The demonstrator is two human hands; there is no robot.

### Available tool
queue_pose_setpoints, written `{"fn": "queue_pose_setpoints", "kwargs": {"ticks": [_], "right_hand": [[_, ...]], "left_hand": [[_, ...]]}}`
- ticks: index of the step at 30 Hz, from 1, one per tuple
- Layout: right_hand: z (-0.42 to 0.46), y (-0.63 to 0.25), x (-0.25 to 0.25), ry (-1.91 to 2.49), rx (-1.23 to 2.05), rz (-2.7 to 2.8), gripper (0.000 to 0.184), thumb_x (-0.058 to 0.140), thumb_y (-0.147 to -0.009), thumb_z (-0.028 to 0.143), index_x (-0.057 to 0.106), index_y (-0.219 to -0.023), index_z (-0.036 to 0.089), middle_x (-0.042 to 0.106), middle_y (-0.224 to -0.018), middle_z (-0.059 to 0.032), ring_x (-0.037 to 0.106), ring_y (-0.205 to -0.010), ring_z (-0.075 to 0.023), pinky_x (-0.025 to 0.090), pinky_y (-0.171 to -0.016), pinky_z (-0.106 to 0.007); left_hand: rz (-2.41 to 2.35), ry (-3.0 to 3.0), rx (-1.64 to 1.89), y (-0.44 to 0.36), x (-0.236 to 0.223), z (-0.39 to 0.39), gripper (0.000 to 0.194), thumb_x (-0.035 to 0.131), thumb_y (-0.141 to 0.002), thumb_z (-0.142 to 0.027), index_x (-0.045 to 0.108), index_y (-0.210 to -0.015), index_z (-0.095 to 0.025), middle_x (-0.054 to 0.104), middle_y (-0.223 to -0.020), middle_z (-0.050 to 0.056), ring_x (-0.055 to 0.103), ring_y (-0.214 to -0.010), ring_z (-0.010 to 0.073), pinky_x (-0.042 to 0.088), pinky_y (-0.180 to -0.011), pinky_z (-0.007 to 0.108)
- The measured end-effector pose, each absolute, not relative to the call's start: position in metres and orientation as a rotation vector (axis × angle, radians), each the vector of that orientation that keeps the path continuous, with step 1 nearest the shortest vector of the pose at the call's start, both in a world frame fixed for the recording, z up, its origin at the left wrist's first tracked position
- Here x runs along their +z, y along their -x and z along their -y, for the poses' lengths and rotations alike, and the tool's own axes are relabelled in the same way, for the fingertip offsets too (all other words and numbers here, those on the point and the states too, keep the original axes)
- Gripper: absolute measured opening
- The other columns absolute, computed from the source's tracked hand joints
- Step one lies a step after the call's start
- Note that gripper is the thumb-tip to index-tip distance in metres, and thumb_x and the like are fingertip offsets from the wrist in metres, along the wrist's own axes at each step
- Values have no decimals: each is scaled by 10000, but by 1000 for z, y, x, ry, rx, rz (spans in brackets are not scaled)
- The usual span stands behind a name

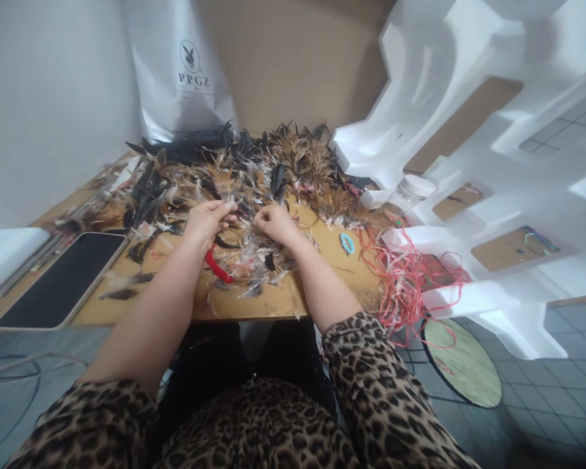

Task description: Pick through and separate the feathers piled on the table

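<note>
Left hand (201, 223) and right hand (276, 223) show fingers nearly pinched, contents unclear; loose feathers (269, 262) lie near, bunched feathers (303, 156) far.

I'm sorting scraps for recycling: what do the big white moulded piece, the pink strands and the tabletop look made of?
White moulded piece: probably plastic foam, smooth; its thick rounded walls and openings suggest it.
Pink strands: likely plastic twine, going by the thin, loose loops; paper or raffia is possible.
Tabletop: perhaps wood or board, yellow-brown with dark stains; no grain is clear.
</note>
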State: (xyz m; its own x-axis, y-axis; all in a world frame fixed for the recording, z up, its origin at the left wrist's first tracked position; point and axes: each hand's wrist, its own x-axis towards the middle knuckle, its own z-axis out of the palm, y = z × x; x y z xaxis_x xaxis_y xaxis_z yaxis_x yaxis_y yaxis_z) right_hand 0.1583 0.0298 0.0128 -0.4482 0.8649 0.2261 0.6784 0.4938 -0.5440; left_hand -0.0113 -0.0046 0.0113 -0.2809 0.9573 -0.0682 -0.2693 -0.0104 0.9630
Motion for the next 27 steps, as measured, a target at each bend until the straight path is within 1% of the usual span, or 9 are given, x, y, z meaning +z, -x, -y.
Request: {"fn": "queue_pose_setpoints", "kwargs": {"ticks": [3,7,10,12,14,17,20,24,27], "right_hand": [[-34,-162,13,1234,626,2202,212,502,-740,269,664,-747,132,649,-687,-18,529,-616,-95,372,-592,-200],[-29,-159,12,1368,463,2286,175,566,-702,311,677,-726,178,675,-755,-38,561,-680,-140,372,-610,-239],[-24,-155,12,1474,359,2370,140,570,-693,276,677,-707,186,687,-801,-73,579,-738,-178,380,-633,-265],[-24,-155,13,1441,384,2354,146,537,-710,243,663,-682,174,683,-783,-76,577,-726,-167,386,-636,-259],[-26,-157,14,1339,526,2286,156,519,-716,235,643,-661,157,661,-704,-54,555,-652,-133,385,-606,-235],[-29,-163,16,1157,886,2139,170,530,-712,271,623,-675,133,597,-581,-6,494,-526,-86,373,-534,-203],[-29,-168,21,1040,1161,2004,193,576,-684,303,620,-703,117,569,-547,20,453,-477,-61,361,-497,-189],[-24,-170,31,1036,1356,1870,179,615,-645,289,605,-689,116,527,-496,43,413,-435,-47,318,-443,-178],[-23,-171,33,1037,1436,1811,166,630,-630,273,595,-689,122,517,-479,49,400,-417,-47,299,-423,-178]], "left_hand": [[-1234,-836,1512,11,12,5,81,680,-668,-164,667,-716,-99,686,-762,66,587,-526,52,382,-411,113],[-1244,-850,1500,11,12,5,89,677,-670,-173,674,-724,-102,691,-766,71,570,-501,44,383,-406,113],[-1238,-859,1505,11,12,5,104,685,-663,-185,671,-723,-102,697,-798,82,580,-516,50,379,-404,114],[-1240,-854,1513,10,13,5,108,690,-656,-184,667,-720,-100,698,-808,85,584,-523,51,381,-408,114],[-1243,-848,1515,10,14,6,107,693,-648,-180,665,-714,-99,698,-803,84,584,-523,51,384,-412,115],[-1229,-855,1518,9,16,7,120,708,-632,-181,666,-709,-100,700,-813,85,599,-543,59,386,-413,114],[-1198,-886,1504,9,16,8,160,729,-616,-202,670,-723,-99,700,-813,87,611,-563,64,395,-421,108],[-1129,-935,1445,10,14,8,183,724,-627,-216,677,-755,-94,694,-750,81,621,-572,72,420,-444,103],[-1109,-932,1416,10,14,9,153,725,-633,-199,669,-728,-92,678,-673,66,610,-543,67,439,-464,106]]}}
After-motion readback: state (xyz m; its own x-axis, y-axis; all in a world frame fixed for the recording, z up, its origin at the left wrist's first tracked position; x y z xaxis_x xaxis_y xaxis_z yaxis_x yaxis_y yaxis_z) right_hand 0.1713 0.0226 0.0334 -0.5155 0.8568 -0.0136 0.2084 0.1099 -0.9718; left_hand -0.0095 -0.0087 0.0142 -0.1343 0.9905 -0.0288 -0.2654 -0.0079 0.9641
